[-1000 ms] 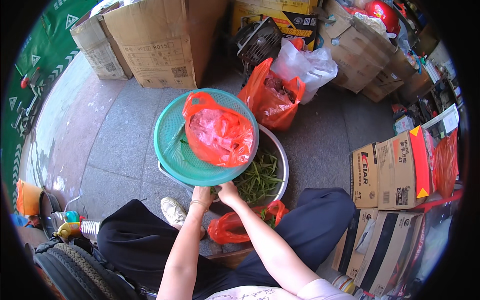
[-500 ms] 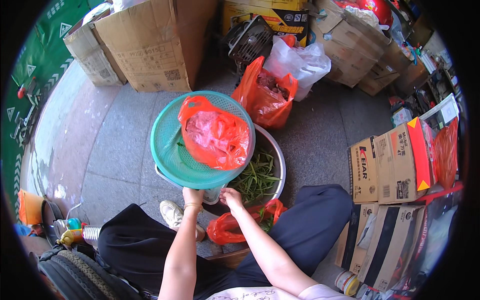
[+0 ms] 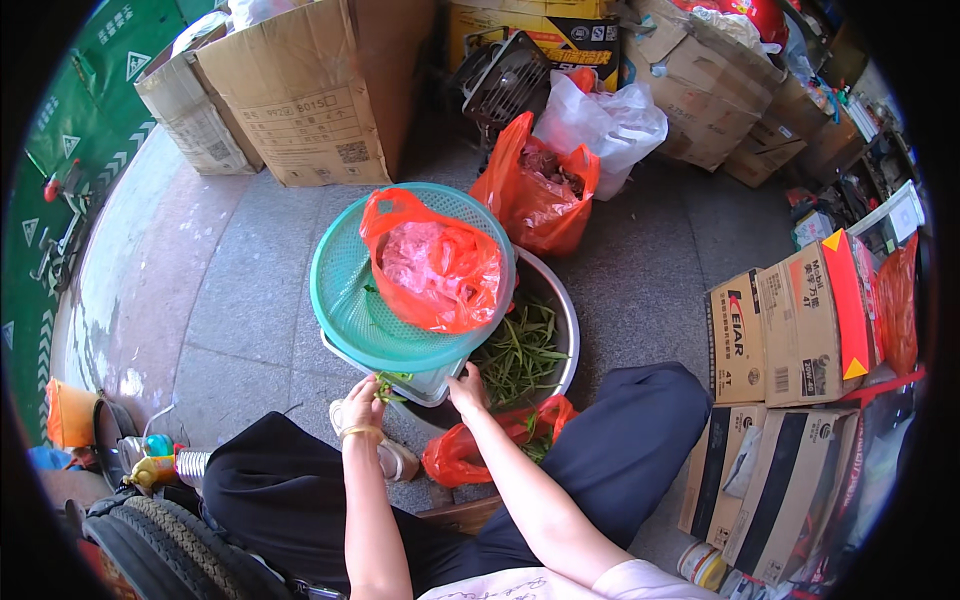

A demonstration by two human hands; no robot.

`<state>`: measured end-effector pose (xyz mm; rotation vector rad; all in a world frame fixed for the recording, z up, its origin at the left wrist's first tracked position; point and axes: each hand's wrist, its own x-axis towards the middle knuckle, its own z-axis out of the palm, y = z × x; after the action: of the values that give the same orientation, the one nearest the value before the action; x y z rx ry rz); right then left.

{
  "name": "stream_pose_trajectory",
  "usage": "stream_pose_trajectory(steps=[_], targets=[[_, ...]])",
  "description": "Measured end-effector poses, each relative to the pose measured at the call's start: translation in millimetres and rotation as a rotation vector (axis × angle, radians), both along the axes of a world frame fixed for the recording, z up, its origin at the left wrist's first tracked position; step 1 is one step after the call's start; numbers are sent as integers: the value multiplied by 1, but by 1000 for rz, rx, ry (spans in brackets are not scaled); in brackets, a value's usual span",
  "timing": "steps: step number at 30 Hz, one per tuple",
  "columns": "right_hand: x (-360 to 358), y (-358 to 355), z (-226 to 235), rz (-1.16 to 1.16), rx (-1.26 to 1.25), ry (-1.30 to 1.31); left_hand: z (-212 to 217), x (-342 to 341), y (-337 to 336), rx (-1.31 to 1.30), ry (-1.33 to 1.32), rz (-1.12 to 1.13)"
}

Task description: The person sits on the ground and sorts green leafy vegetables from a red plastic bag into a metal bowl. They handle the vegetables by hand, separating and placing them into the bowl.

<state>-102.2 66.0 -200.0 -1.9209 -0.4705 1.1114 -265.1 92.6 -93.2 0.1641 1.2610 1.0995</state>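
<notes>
My left hand (image 3: 362, 405) is closed on a small sprig of green leaves (image 3: 392, 388), just in front of a pale plastic basket (image 3: 430, 386). My right hand (image 3: 467, 390) grips the basket's near right corner. A turquoise colander (image 3: 340, 305) rests on top of this basket and hides most of it. Inside the colander lies a red plastic bag (image 3: 437, 265) with pinkish contents. Long green leafy stems (image 3: 522, 350) fill the metal basin (image 3: 570, 335) underneath. Close below my right hand, an open red bag (image 3: 450, 460) holds more greens.
Another red bag (image 3: 540, 195) with dark reddish contents and a white bag (image 3: 610, 130) stand behind the basin. Cardboard boxes (image 3: 300, 95) line the back, and more boxes (image 3: 785, 320) are stacked at the right. Tires (image 3: 170, 545) lie at lower left.
My left hand has come back from under the colander's rim and now shows a green sprig. My right hand has shifted onto the basket's corner. The whole view has moved slightly.
</notes>
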Motion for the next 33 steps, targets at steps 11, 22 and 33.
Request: stream_pose_trajectory(steps=[11, 22, 33], targets=[[-11, 2, -13, 174, 152, 33, 115, -44, 6, 259, -181, 99], [3, 7, 22, 157, 26, 438, 135, 72, 136, 540, 694, -619], [0, -3, -22, 738, -232, -319, 152, -5, 13, 311, 793, -619]])
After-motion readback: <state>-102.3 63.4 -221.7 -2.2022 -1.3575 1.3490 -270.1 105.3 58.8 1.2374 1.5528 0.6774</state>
